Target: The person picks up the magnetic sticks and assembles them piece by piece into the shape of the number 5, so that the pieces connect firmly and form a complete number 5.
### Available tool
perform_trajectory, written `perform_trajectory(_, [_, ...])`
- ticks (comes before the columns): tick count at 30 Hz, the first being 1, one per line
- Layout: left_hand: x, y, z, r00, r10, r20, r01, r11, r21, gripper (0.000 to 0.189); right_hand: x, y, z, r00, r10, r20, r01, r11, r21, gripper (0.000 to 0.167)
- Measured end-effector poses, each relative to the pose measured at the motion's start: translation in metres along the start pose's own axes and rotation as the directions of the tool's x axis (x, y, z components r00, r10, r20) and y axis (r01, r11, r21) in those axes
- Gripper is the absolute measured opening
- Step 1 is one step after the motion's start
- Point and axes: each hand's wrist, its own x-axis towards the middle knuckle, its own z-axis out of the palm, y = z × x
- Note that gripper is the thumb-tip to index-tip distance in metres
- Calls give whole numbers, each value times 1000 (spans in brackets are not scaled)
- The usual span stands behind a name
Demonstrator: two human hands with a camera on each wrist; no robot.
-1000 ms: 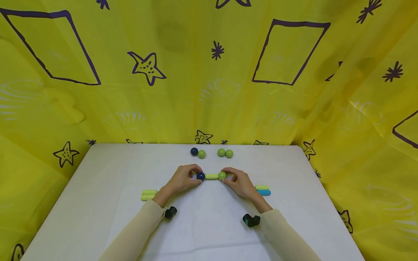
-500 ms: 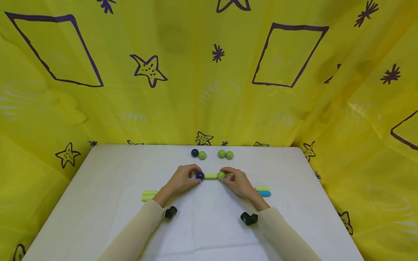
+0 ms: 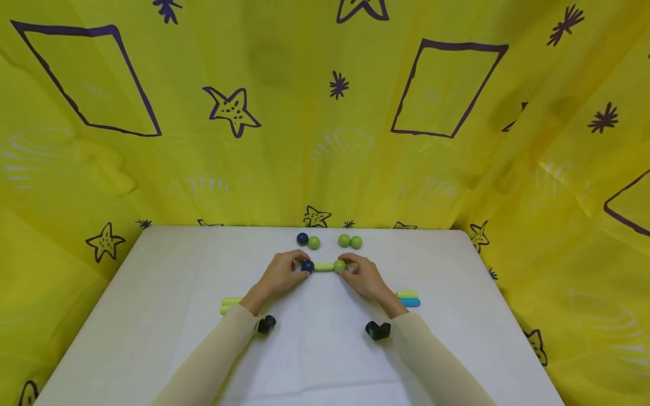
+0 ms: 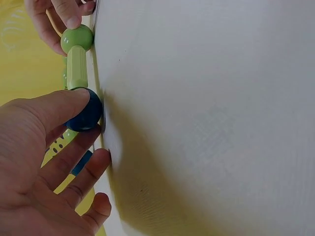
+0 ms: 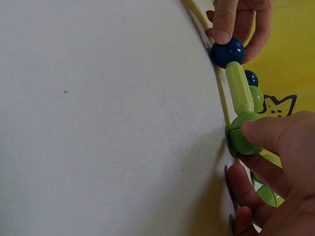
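Observation:
A ribbed yellow-green rod (image 3: 323, 267) joins a dark blue ball (image 3: 307, 267) on its left to a green ball (image 3: 339, 265) on its right. My left hand (image 3: 281, 273) pinches the blue ball between thumb and fingers. The green ball is pinched by my right hand (image 3: 363, 276). In the left wrist view the thumb lies across the blue ball (image 4: 86, 112), with the other fingers loosely bent beside it. The right wrist view has the rod (image 5: 239, 88) running end to end between both balls, close over the white table.
Behind the hands sit another blue ball (image 3: 302, 239) with a green ball (image 3: 313, 243), plus two green balls (image 3: 350, 241). Yellow-green rods (image 3: 231, 305) lie by the left forearm. A yellow-green rod (image 3: 407, 294) and a blue rod (image 3: 410, 303) lie at right. A yellow curtain (image 3: 284, 169) rises behind.
Both hands have moved the joined balls and rod slightly away from the person and a little to the left. The grips stay the same.

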Motion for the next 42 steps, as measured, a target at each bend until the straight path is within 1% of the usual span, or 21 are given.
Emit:
perform_trajectory(3, [2,1,-1,1000,-9,-6,9,1000,5,27,3,-1,0,1000,12,-6,-12,1000,-3,36])
perform_trajectory(7, [4,1,-2,1000,-4,-12,4,1000,14,28,4,0,1,1000,9,-8,-9,1000,-1,35])
perform_trajectory(10, [6,0,-2,1000,9,-18,-8,1000,19,28,6,0,1,1000,7,-9,-7,1000,4,35])
perform_trajectory(18, [10,-6,-1,1000,12,-26,-11,999,34,28,9,-1,3,1000,15,-16,-15,1000,1,35])
perform_trajectory(24, [11,-7,-2,999,7,-39,-6,1000,26,27,12,0,5,1000,11,-26,-11,1000,8,35])
perform_trajectory(29, [12,-7,-3,999,5,-33,-4,1000,23,27,14,1,6,999,19,-36,-19,1000,3,35])
perform_trajectory(34, [9,-6,-13,1000,-2,-3,2,1000,29,32,16,0,8,999,15,-35,-14,1000,10,36])
perform_trajectory(38, [3,-6,-29,999,24,43,-26,999,38,36,18,-2,8,999,16,-30,-16,1000,4,36])
perform_trajectory(42, [-6,-8,-46,994,39,99,-46,996,73,38,17,-1,7,999,18,-27,-18,1000,-8,35])
